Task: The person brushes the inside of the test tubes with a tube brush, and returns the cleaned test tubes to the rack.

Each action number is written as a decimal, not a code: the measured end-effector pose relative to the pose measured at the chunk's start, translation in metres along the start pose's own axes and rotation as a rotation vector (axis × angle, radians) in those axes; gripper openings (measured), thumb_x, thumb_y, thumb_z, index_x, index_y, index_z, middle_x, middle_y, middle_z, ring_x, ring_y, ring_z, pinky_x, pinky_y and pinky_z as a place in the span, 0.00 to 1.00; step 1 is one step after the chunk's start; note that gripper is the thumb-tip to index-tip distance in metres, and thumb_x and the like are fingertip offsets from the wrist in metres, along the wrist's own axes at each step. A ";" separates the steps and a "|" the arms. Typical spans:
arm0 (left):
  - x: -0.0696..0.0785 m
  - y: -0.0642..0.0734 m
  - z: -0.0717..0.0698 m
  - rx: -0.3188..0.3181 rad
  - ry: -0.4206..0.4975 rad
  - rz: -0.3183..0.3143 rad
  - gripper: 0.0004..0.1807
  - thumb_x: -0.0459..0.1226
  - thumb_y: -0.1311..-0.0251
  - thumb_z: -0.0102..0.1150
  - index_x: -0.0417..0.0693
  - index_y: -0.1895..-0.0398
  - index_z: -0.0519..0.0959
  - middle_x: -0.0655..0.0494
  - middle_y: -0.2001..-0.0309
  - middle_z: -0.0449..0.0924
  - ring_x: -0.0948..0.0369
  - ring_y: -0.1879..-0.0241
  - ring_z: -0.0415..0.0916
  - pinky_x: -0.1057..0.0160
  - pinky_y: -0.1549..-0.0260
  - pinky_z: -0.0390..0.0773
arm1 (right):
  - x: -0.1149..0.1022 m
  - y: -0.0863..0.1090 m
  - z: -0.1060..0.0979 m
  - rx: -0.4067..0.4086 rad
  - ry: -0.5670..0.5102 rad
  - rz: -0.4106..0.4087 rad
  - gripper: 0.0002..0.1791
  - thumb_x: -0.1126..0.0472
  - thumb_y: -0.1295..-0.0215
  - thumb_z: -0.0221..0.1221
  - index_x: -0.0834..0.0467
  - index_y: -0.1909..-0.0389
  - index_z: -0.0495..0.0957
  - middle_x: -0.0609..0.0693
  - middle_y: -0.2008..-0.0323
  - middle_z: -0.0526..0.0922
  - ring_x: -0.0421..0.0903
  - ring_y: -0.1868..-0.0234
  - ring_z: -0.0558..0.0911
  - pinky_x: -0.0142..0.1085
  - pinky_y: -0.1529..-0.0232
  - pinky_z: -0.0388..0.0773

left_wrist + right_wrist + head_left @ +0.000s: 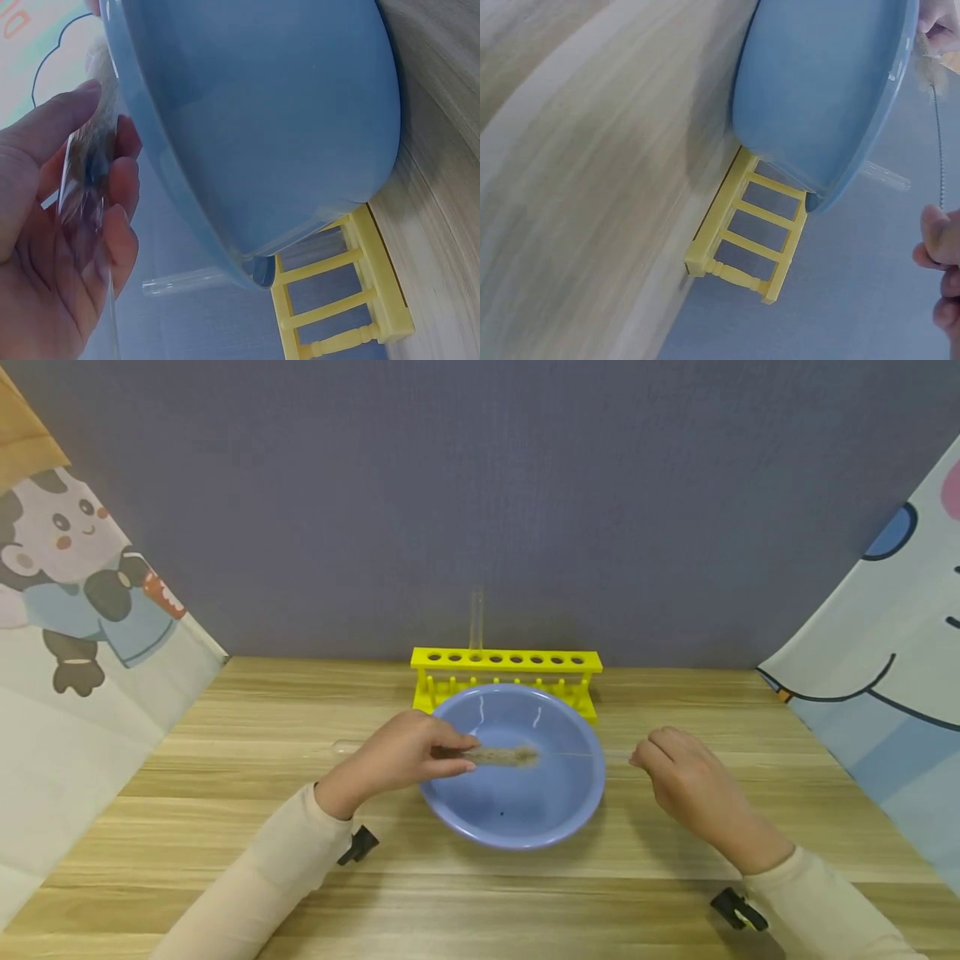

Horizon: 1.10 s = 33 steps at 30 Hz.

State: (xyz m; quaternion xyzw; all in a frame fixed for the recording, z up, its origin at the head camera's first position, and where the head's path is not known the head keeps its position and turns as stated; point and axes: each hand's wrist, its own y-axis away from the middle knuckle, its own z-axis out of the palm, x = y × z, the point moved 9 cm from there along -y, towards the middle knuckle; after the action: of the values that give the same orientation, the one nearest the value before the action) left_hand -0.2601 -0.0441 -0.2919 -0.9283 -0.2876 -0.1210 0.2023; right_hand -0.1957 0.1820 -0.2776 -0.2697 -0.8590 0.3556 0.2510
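Note:
My left hand (401, 753) grips a clear glass test tube (81, 214) held level over the blue basin (517, 810). The tube's rounded end sticks out to the left of that hand. A test tube brush (510, 756) has pale bristles at the tube's right-hand end, some of them inside the glass. To the right runs its thin twisted wire handle (938, 142), pinched between the thumb and fingers of my right hand (690, 785), which is beyond the basin's right rim. Exactly where the tube's mouth ends is hard to tell.
A yellow test tube rack (506, 660) stands right behind the basin, with one clear test tube (476, 618) upright in it. Behind the wooden table (262, 718) rises a grey wall; printed sheets hang on both sides. A small dark speck lies in the basin.

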 end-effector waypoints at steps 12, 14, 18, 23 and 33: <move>0.009 0.000 -0.005 0.128 -0.111 0.078 0.16 0.43 0.46 0.66 0.47 0.56 0.85 0.59 0.66 0.85 0.73 0.76 0.72 0.74 0.77 0.70 | 0.011 -0.005 0.010 -0.186 -0.214 0.124 0.13 0.62 0.30 0.51 0.55 0.77 0.70 0.42 0.76 0.72 0.37 0.73 0.70 0.28 0.72 0.72; 0.009 0.000 -0.006 0.145 -0.111 0.086 0.16 0.43 0.46 0.66 0.47 0.56 0.84 0.59 0.65 0.85 0.72 0.76 0.74 0.74 0.77 0.70 | 0.013 -0.006 0.012 -0.213 -0.235 0.149 0.12 0.72 0.41 0.60 0.54 0.77 0.70 0.41 0.76 0.71 0.35 0.73 0.69 0.27 0.74 0.72; 0.010 0.000 -0.005 0.170 -0.112 0.102 0.15 0.42 0.45 0.66 0.47 0.56 0.85 0.58 0.65 0.85 0.70 0.73 0.77 0.74 0.76 0.72 | 0.015 -0.011 0.015 -0.257 -0.268 0.179 0.22 0.82 0.60 0.64 0.52 0.79 0.69 0.38 0.78 0.69 0.33 0.75 0.67 0.28 0.77 0.72; 0.011 0.001 -0.006 0.197 -0.129 0.126 0.14 0.42 0.46 0.67 0.47 0.58 0.85 0.59 0.66 0.85 0.70 0.73 0.78 0.74 0.76 0.72 | 0.018 -0.016 0.020 -0.327 -0.368 0.219 0.22 0.79 0.57 0.67 0.50 0.79 0.69 0.35 0.79 0.67 0.30 0.77 0.64 0.26 0.80 0.67; 0.017 0.001 -0.006 0.229 -0.144 0.168 0.14 0.41 0.48 0.68 0.47 0.58 0.85 0.59 0.66 0.85 0.69 0.71 0.79 0.75 0.74 0.73 | 0.021 -0.021 0.035 -0.518 -0.494 0.363 0.16 0.72 0.46 0.64 0.50 0.79 0.71 0.36 0.82 0.68 0.30 0.81 0.61 0.27 0.82 0.64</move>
State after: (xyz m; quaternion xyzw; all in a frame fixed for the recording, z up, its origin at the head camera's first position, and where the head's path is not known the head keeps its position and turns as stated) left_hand -0.2469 -0.0393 -0.2813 -0.9263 -0.2347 -0.0031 0.2948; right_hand -0.2382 0.1663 -0.2788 -0.3780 -0.8930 0.2199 -0.1065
